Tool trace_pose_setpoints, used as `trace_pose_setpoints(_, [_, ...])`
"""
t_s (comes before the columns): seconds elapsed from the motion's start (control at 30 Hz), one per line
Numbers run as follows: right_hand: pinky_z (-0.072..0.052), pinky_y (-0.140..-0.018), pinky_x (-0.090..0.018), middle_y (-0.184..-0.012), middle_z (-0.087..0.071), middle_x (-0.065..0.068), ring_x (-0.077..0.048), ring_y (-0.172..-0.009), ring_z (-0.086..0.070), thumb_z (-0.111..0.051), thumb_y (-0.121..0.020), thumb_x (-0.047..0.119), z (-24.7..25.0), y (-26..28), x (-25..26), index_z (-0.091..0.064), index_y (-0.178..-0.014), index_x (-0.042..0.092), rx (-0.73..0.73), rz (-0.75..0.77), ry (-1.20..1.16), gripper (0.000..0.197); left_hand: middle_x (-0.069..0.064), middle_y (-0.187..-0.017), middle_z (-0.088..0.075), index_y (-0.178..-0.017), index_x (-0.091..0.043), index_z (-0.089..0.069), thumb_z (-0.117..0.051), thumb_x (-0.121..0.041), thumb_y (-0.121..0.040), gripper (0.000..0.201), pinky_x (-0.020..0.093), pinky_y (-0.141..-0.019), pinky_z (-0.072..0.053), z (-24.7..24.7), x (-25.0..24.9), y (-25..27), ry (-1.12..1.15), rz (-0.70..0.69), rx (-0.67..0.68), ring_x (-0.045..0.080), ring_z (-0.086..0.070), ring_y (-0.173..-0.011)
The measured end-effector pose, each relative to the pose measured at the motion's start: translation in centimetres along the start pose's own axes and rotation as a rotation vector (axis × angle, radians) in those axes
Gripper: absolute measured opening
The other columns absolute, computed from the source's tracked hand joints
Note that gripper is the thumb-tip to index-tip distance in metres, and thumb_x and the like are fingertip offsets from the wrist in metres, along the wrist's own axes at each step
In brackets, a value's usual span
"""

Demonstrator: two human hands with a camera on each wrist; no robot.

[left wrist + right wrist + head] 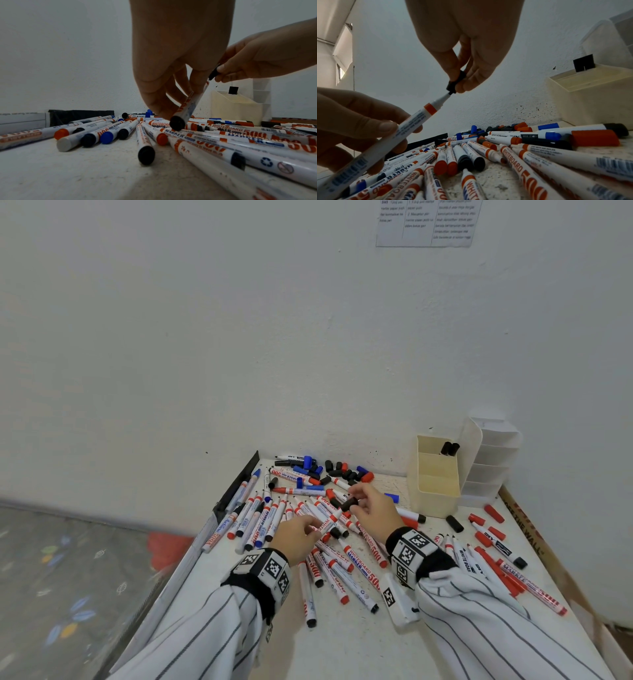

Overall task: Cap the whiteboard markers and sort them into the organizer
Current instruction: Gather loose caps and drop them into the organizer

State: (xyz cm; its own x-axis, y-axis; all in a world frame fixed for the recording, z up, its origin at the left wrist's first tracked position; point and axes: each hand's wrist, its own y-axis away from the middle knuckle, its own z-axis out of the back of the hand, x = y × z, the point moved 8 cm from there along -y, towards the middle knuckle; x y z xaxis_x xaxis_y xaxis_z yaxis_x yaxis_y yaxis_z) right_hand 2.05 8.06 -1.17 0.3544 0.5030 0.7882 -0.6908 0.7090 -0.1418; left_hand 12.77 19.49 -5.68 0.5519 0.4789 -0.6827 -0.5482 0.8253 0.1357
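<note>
The printed sheet on the wall is cut off by the head view's top edge, its text too blurred to read. The two black-capped markers in the cream organizer show only their tops. The held marker runs off the right-wrist view's lower left corner.

Corner setting. A white textured wall rose behind a pale speckled surface; a printed paper sheet hung high on the wall. At left lay grey floor with coloured leaf patterns. Light was soft and even.
</note>
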Motion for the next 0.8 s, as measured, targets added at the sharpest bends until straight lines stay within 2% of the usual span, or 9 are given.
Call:
trace_pose_setpoints(0.1, [-0.049, -0.087, -0.028, -0.115, -0.06, -0.007, -0.018, -0.097, -0.058, -0.05, -0.089, 0.0, 0.0, 0.1, -0.1, -0.058, -0.115, 0.015, 0.032, 0.006, 0.024, 0.031, 0.004, -0.128, -0.056, -0.129, -0.017, -0.052, -0.044, -0.02, -0.097, 0.033, 0.022, -0.089, -0.041, 0.1, -0.4, 0.1, 0.004, -0.035, -0.014, 0.015, -0.054, -0.11])
trace_pose_setpoints(0.2, [-0.046, -0.083, -0.021, -0.114, -0.06, -0.007, -0.014, -0.095, -0.057, -0.048, -0.09, -0.001, 0.3, 0.2, -0.1, -0.058, -0.111, 0.015, 0.03, -0.002, 0.016, 0.029, 0.004, -0.131, -0.054, -0.133, -0.017, -0.049, -0.039, -0.018, -0.099, 0.036, 0.017, -0.081, -0.036, 0.3, -0.7, 0.1, 0.009, -0.072, -0.037, 0.01, -0.052, -0.101])
trace_pose_setpoints(0.27, [-0.042, -0.082, -0.019, -0.115, -0.059, -0.005, -0.01, -0.094, -0.054, -0.047, -0.09, -0.002, 0.3, 0.2, 0.0, -0.058, -0.109, 0.014, 0.031, 0.003, 0.02, 0.028, 0.004, -0.132, -0.053, -0.133, -0.017, -0.049, -0.037, -0.017, -0.099, 0.036, 0.016, -0.08, -0.036, 0.4, -0.8, 0.1, 0.005, -0.083, -0.047, 0.011, -0.052, -0.101])
trace_pose_setpoints(0.33, [-0.04, -0.083, -0.019, -0.115, -0.058, -0.005, -0.009, -0.095, -0.051, -0.047, -0.09, -0.003, 0.4, 0.2, 0.2, -0.06, -0.108, 0.012, 0.022, 0.012, 0.03, 0.027, 0.004, -0.133, -0.052, -0.133, -0.017, -0.049, -0.037, -0.017, -0.099, 0.036, 0.017, -0.082, -0.036, 0.5, -0.8, 0.0, 0.003, -0.084, -0.052, 0.012, -0.052, -0.105])
trace_pose_setpoints(0.43, [-0.038, -0.086, -0.02, -0.112, -0.059, -0.005, -0.009, -0.095, -0.048, -0.047, -0.089, -0.004, 0.5, 0.1, 0.6, -0.062, -0.106, 0.01, -0.012, 0.035, 0.043, 0.027, 0.004, -0.131, -0.053, -0.13, -0.017, -0.052, -0.04, -0.016, -0.098, 0.034, 0.022, -0.093, -0.038, 0.7, -0.8, 0.0, 0.017, -0.095, -0.069, 0.015, -0.051, -0.115])
trace_pose_setpoints(0.53, [-0.042, -0.084, -0.022, -0.106, -0.059, -0.003, -0.01, -0.091, -0.05, -0.049, -0.088, -0.004, -0.2, 0.0, 0.5, -0.063, -0.105, 0.013, 0.051, 0.056, 0.068, 0.028, 0.002, -0.129, -0.055, -0.128, -0.018, -0.054, -0.044, -0.016, -0.097, 0.032, 0.024, -0.095, -0.038, 0.7, -0.9, 0.0, 0.034, -0.103, -0.066, 0.015, -0.051, -0.115])
trace_pose_setpoints(0.63, [-0.042, -0.074, -0.02, -0.099, -0.06, 0.001, -0.012, -0.083, -0.053, -0.051, -0.088, 0.001, -0.5, -0.3, 0.2, -0.064, -0.104, 0.016, 0.069, 0.055, 0.038, 0.026, 0.001, -0.124, -0.057, -0.125, -0.018, -0.055, -0.047, -0.018, -0.096, 0.031, 0.023, -0.092, -0.041, 0.6, -0.9, -0.1, 0.043, -0.106, -0.032, 0.013, -0.053, -0.109])
trace_pose_setpoints(0.73, [-0.038, -0.071, -0.011, -0.095, -0.057, 0.006, -0.009, -0.088, -0.051, -0.053, -0.09, 0.01, -0.4, -0.6, 0.5, -0.064, -0.102, 0.014, 0.048, 0.079, 0.032, 0.017, -0.001, -0.111, -0.058, -0.121, -0.018, -0.056, -0.051, -0.022, -0.094, 0.028, 0.018, -0.079, -0.046, 0.4, -0.6, -0.4, 0.099, -0.093, 0.029, 0.008, -0.054, -0.093])
trace_pose_setpoints(0.8, [-0.036, -0.073, -0.005, -0.099, -0.058, 0.005, -0.006, -0.092, -0.052, -0.053, -0.09, 0.006, -0.6, -0.9, 0.9, -0.06, -0.107, 0.014, 0.047, 0.104, 0.01, 0.021, -0.006, -0.101, -0.055, -0.119, -0.018, -0.056, -0.054, -0.024, -0.092, 0.027, 0.018, -0.078, -0.044, 0.2, -0.5, -0.6, 0.132, -0.069, 0.08, 0.007, -0.053, -0.092])
